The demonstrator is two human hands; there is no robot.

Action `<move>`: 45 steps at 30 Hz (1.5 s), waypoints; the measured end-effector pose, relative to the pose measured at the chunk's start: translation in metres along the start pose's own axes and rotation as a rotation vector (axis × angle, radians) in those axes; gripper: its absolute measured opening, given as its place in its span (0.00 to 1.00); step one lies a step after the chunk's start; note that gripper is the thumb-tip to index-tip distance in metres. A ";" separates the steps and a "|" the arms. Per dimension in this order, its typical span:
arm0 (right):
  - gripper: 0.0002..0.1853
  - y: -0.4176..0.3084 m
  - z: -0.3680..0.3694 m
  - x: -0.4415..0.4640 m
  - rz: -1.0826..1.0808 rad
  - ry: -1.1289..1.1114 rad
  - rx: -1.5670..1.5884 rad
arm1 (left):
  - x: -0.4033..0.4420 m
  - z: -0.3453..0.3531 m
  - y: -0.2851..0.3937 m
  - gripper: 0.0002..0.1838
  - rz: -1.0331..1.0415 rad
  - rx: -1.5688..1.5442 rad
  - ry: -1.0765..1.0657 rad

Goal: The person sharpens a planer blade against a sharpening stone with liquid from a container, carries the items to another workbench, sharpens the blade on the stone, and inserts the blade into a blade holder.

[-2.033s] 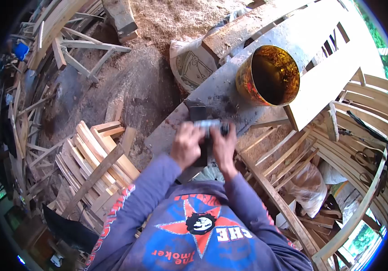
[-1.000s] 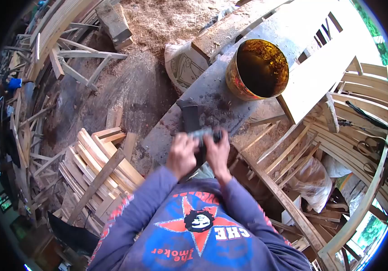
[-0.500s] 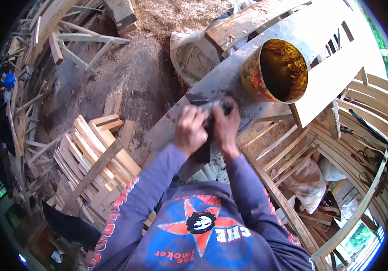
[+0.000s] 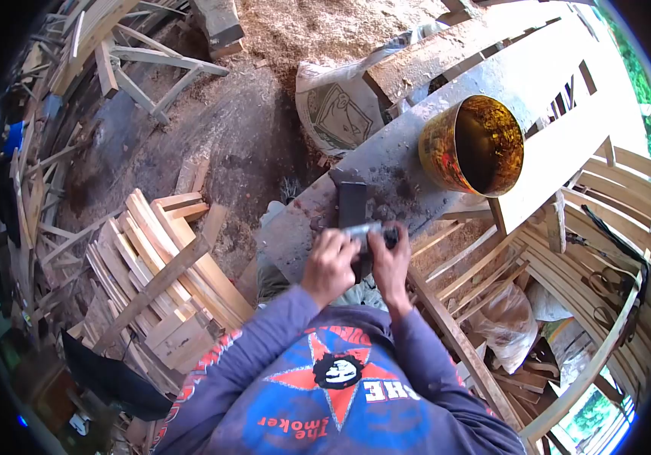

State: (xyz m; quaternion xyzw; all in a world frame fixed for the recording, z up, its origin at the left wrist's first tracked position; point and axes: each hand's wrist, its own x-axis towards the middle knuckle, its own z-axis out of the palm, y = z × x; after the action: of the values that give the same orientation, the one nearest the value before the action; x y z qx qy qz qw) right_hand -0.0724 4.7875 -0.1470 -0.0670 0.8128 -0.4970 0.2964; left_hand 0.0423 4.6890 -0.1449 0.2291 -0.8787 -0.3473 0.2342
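Note:
A small grey metal piece (image 4: 362,230) is held between my two hands, above a dark rectangular block (image 4: 352,203) lying on the board (image 4: 287,241). My left hand (image 4: 330,262) is closed on its left end, fingers bent. On the other side, my right hand (image 4: 390,262) grips it with thumb and fingers, and a dark rounded part shows between them. The exact kind of the metal piece cannot be made out. Below the hands, the near end of the block is partly hidden. Farther along the board stands a stained bucket (image 4: 439,148) with dark liquid inside.
Stacked wood strips (image 4: 177,262) lie to the left. A printed sack (image 4: 337,110) sits behind the board, beside a thick plank (image 4: 416,64). Plastic bags (image 4: 503,326) and a wooden rail (image 4: 465,341) are at right. Sawdust covers the floor at the back.
Both hands have drawn back along the block towards my body, still holding the metal piece. More of the block's far end shows. The whole view has shifted slightly.

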 end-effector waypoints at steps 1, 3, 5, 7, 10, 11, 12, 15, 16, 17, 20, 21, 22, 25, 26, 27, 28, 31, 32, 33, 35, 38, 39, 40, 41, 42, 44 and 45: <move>0.22 0.006 0.003 -0.005 0.058 0.014 0.066 | -0.005 0.000 0.004 0.12 0.012 -0.032 0.033; 0.22 -0.003 0.012 0.019 -0.203 0.101 -0.047 | 0.015 0.001 -0.004 0.11 0.013 -0.006 -0.035; 0.22 -0.019 0.016 0.045 -0.187 0.142 -0.068 | 0.053 0.006 -0.016 0.12 0.023 -0.020 0.014; 0.22 -0.026 0.014 0.045 -0.116 0.070 -0.037 | 0.045 0.002 -0.019 0.12 0.048 0.041 -0.018; 0.24 0.008 0.002 -0.007 0.008 -0.009 -0.039 | -0.017 -0.001 -0.002 0.12 0.027 -0.007 -0.006; 0.24 0.010 0.004 -0.009 0.041 -0.025 -0.023 | -0.014 -0.002 -0.002 0.12 0.012 -0.045 -0.021; 0.24 0.009 0.011 0.006 -0.165 0.044 -0.087 | -0.004 -0.001 -0.005 0.12 0.017 -0.013 -0.026; 0.28 -0.029 0.023 0.056 -0.175 0.086 -0.203 | 0.051 0.000 -0.013 0.12 0.001 0.043 -0.019; 0.29 -0.033 0.022 0.053 -0.209 0.095 -0.230 | 0.043 -0.001 -0.012 0.12 0.016 0.054 -0.027; 0.29 -0.029 0.018 0.044 -0.223 0.093 -0.228 | 0.037 -0.002 -0.014 0.12 0.035 0.069 -0.021; 0.28 0.008 0.007 -0.005 -0.166 -0.032 -0.168 | -0.018 -0.004 -0.004 0.13 0.017 0.030 -0.023; 0.28 0.003 0.013 0.005 -0.165 -0.035 -0.167 | -0.011 -0.003 -0.008 0.13 0.015 0.032 -0.023; 0.29 -0.007 0.018 0.017 -0.176 -0.025 -0.234 | -0.001 -0.002 -0.011 0.13 -0.005 0.064 -0.027; 0.30 -0.034 0.027 0.035 -0.180 -0.022 -0.260 | 0.037 -0.005 -0.017 0.12 -0.036 0.097 0.004; 0.30 -0.027 0.023 0.032 -0.175 -0.045 -0.268 | 0.030 -0.008 -0.015 0.12 -0.033 0.136 -0.018; 0.30 -0.021 0.021 0.030 -0.178 -0.065 -0.280 | 0.018 -0.009 -0.013 0.12 -0.029 0.172 -0.032; 0.32 -0.007 0.016 0.014 -0.184 -0.071 -0.314 | -0.001 -0.008 -0.007 0.11 -0.049 0.108 -0.026; 0.33 -0.021 0.018 0.005 -0.126 -0.075 -0.444 | -0.011 -0.010 -0.002 0.14 -0.104 0.023 -0.016; 0.34 -0.024 0.022 0.015 -0.161 -0.054 -0.404 | -0.002 -0.009 -0.005 0.14 -0.108 0.049 -0.020; 0.34 -0.030 0.031 0.035 -0.206 -0.033 -0.361 | 0.017 -0.008 -0.012 0.15 -0.108 0.079 -0.016; 0.36 -0.022 0.034 0.038 -0.264 -0.016 -0.409 | 0.018 -0.010 -0.013 0.15 -0.117 0.105 -0.010; 0.37 -0.005 0.019 0.008 -0.156 -0.095 -0.470 | -0.019 -0.007 -0.004 0.16 -0.123 0.097 -0.021; 0.35 -0.010 0.017 0.002 -0.100 -0.101 -0.398 | -0.019 -0.009 0.002 0.14 -0.100 0.100 0.031; 0.34 -0.015 0.022 0.011 -0.163 -0.081 -0.419 | -0.012 -0.009 -0.002 0.14 -0.118 0.100 0.016; 0.33 -0.018 0.026 0.018 -0.211 -0.060 -0.444 | -0.008 -0.007 -0.005 0.13 -0.142 0.094 -0.013; 0.33 -0.025 0.030 0.031 -0.355 -0.036 -0.426 | 0.007 -0.005 -0.009 0.13 -0.128 0.095 0.016; 0.31 -0.036 0.030 0.031 -0.268 -0.068 -0.393 | 0.012 -0.010 -0.008 0.15 -0.132 0.098 -0.003; 0.32 -0.031 0.027 0.029 -0.315 -0.067 -0.403 | 0.007 -0.009 -0.008 0.16 -0.109 0.106 0.023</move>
State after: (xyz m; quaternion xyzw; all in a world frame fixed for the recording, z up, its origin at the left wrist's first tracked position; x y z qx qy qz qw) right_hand -0.0867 4.7396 -0.1414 -0.2667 0.8647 -0.3627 0.2229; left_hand 0.0439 4.6750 -0.1431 0.2925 -0.8794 -0.3097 0.2127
